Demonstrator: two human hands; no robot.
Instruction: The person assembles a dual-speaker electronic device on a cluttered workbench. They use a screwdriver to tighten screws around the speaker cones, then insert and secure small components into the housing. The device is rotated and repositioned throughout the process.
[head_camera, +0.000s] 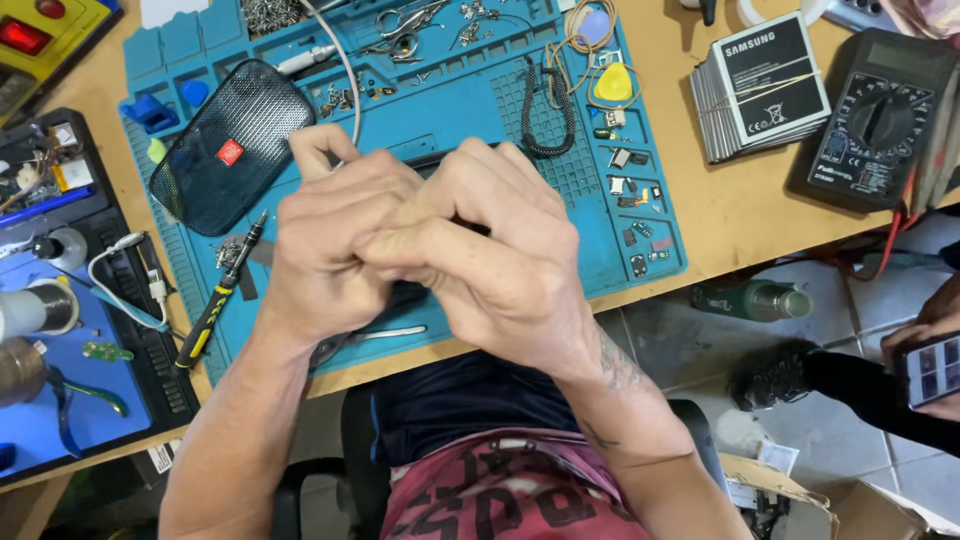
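Blue repair mat (600, 250); black multimeter (880, 120), yellow-handled screwdriver (215, 305), green bottle (755, 299)

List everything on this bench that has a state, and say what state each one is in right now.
left hand: curled shut, pressed against the right hand
right hand: closed over a dark thing, mostly hidden
screwdriver: lying flat on the blue mat, untouched
mesh pouch: lying flat
multimeter: lying face up
stack of batteries: bound with rubber band
green bottle: lying on its side on the floor

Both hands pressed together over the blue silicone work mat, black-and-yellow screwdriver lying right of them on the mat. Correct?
Not quite: in the head view the black-and-yellow screwdriver lies left of the hands, not right. Left hand and right hand are pressed together over the blue silicone work mat.
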